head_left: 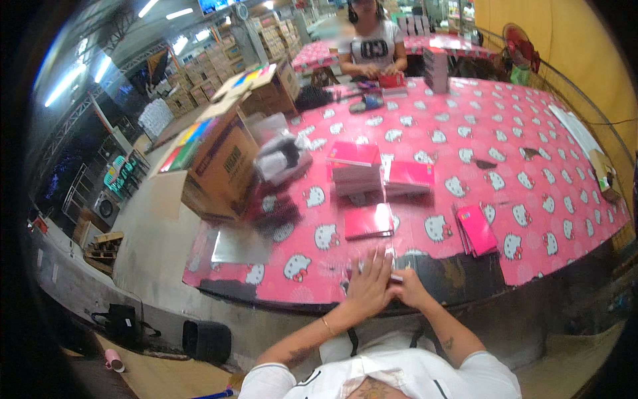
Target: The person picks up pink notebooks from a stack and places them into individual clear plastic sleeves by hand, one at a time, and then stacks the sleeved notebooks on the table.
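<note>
Left grip (372, 282), flat, mostly hides a dark-edged item (397, 278).

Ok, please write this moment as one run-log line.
left hand: fingers extended; right hand: beside left; item at hands: mostly hidden; ahead: pink booklets; leftward: cardboard box

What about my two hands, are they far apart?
No, the left hand and the right hand are close together at the near edge of the pink table.

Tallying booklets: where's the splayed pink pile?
In the head view, the splayed pile lies on the table, right of the right hand, beside a black patch.
</note>
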Demonstrator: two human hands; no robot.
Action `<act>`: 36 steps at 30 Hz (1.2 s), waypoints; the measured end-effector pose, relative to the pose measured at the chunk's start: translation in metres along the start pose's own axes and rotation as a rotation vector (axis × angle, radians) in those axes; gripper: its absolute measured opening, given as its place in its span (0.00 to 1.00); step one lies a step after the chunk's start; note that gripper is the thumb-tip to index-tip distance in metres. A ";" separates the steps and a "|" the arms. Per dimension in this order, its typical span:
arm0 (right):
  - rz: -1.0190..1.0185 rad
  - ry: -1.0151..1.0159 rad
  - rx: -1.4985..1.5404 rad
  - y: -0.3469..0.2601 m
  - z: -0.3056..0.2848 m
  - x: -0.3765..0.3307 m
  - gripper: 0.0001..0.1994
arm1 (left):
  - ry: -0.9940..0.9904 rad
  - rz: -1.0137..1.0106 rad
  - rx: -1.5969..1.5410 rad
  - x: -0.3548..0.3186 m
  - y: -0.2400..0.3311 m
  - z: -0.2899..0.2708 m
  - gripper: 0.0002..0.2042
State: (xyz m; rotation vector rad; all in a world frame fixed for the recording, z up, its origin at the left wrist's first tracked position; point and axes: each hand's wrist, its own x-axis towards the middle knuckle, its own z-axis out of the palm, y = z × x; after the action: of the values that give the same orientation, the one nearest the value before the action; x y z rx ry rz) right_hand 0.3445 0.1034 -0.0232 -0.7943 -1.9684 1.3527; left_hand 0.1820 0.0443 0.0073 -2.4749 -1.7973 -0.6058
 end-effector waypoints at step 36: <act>-0.020 0.028 -0.119 -0.038 -0.018 0.000 0.15 | 0.169 0.102 -0.195 0.010 -0.008 -0.029 0.11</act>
State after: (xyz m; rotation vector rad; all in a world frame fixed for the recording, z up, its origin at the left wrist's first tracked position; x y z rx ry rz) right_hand 0.3535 0.1030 0.0177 -0.8420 -2.0446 1.2159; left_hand 0.1691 0.0488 0.0353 -2.5252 -1.6115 -0.9920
